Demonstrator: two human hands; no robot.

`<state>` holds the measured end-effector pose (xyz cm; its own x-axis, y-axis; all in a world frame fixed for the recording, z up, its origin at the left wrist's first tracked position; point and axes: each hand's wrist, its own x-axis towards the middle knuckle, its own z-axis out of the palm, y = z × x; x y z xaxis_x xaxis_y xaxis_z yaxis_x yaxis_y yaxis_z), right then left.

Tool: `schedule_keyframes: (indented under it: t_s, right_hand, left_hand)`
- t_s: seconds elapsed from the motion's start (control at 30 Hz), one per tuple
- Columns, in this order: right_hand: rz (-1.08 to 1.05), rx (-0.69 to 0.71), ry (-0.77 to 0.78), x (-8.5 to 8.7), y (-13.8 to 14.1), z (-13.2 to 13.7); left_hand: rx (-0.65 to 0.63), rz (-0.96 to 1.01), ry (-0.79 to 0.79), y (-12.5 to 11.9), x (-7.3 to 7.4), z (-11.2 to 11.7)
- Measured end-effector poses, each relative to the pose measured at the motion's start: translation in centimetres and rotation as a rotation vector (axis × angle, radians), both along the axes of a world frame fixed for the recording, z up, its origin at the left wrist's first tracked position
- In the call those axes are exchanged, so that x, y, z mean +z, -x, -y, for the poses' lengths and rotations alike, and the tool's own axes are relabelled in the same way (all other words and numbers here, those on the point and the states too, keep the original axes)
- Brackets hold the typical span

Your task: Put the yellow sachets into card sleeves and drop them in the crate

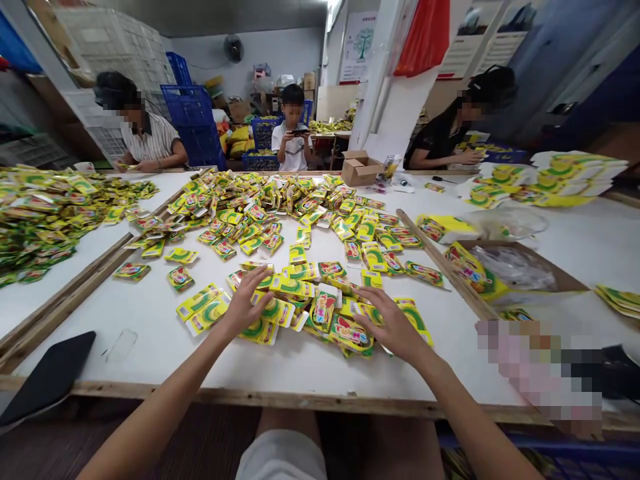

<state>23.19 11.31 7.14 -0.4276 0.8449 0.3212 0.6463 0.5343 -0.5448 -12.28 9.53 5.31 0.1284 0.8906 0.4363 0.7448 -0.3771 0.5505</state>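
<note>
Small yellow-and-green printed card boxes lie in a loose heap on the white table in front of me. My left hand rests against the heap's left side, fingers stretched and thumb apart. On the opposite side, my right hand touches the boxes with its fingers spread. Neither hand is closed round a box. Between the two hands, several boxes overlap at different angles, some face up with colourful lettering. A larger pile of the same boxes spreads across the table further back.
Wooden strips divide the tabletop. An open carton with clear plastic stands at the right, near stacked yellow packs. A dark flat object lies at the front left. Several people sit around the table's far side.
</note>
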Motion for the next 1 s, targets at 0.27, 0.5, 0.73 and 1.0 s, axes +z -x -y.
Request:
schedule_keyframes:
  t_s: [0.27,0.5,0.73,1.0]
  right_hand:
    - [-0.258,-0.12,0.03,-2.5,-1.3,6.5]
    - [-0.394,0.021,0.165,-3.1,5.1,9.2]
    - [-0.67,-0.037,0.317,-4.8,7.4,11.1]
    - [-0.649,0.032,0.403,-5.9,6.6,9.2]
  left_hand:
    - [-0.161,-0.355,0.196,3.9,-2.4,5.8]
    - [-0.133,-0.104,0.274,-0.1,-1.1,7.3]
    - [-0.215,0.808,0.412,-9.6,-3.0,10.4]
    - [-0.311,0.764,0.483,-10.5,-3.8,8.6]
